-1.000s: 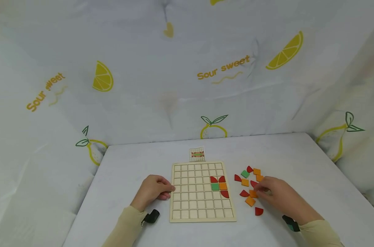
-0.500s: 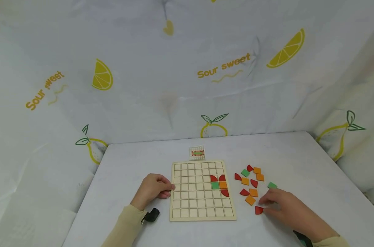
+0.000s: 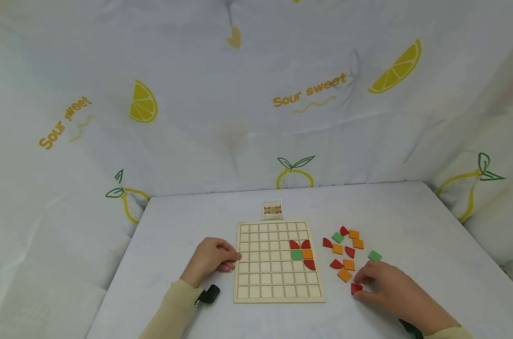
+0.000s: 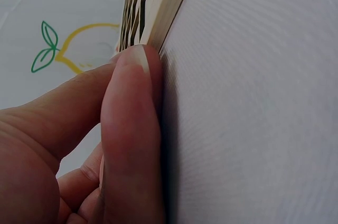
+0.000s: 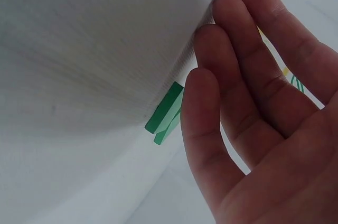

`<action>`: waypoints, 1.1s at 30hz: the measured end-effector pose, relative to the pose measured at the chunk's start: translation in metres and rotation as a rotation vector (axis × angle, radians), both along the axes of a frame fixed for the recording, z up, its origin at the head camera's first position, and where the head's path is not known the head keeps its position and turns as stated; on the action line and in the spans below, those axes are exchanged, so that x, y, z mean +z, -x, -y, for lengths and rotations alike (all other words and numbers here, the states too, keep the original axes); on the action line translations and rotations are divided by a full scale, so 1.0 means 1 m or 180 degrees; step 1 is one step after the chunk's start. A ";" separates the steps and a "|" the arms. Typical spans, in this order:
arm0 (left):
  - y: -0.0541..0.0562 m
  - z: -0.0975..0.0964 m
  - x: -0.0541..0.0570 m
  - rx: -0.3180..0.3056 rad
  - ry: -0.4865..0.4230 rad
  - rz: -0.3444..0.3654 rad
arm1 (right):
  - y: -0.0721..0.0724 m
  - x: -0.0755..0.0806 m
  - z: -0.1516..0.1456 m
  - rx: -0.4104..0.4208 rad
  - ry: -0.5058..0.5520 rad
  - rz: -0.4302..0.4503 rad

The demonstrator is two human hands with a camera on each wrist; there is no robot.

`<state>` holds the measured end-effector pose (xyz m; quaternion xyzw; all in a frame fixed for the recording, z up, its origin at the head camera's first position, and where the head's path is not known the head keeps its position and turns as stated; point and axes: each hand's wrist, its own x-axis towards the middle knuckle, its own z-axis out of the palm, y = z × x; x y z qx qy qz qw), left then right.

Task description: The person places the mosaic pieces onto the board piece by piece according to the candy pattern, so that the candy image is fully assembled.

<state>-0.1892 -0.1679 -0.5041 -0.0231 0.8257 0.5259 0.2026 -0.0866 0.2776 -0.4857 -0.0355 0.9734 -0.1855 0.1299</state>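
Note:
In the head view, my left hand (image 3: 215, 255) holds the left edge of a pale wooden grid board (image 3: 264, 300). The left wrist view shows its thumb (image 4: 132, 129) and index finger meeting at the board's edge. Several pieces sit in cells at the board's right: red quarter-circles, one green square (image 3: 296, 254) and one orange square (image 3: 307, 254). My right hand (image 3: 387, 287) is low over the table, index finger and thumb spread on either side of a red quarter-circle piece (image 3: 356, 288). In the right wrist view its fingers are gently bent, near a green square piece (image 5: 166, 110).
Loose orange squares (image 3: 344, 275), red quarter-circles (image 3: 336, 264) and a green square (image 3: 337, 237) lie to the board's right. A small pattern card (image 3: 272, 210) stands behind the board. A lemon-print cloth (image 3: 197, 141) hangs behind the white table (image 3: 188, 212).
My right hand has moved from the loose pieces toward the near right, to the red quarter-circle. A green square now shows behind it on the table. My left hand stays at the board.

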 end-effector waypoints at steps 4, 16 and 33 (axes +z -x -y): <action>0.000 0.000 0.000 0.0015 -0.0003 0.0017 | -0.001 -0.002 0.000 0.0010 0.0015 0.0007; 0.000 -0.001 0.001 0.0008 0.0007 -0.0010 | 0.003 0.002 0.001 0.0002 0.0013 0.0020; -0.001 -0.001 0.004 -0.0008 -0.0023 -0.0016 | 0.004 0.001 -0.001 -0.0011 0.0036 0.0029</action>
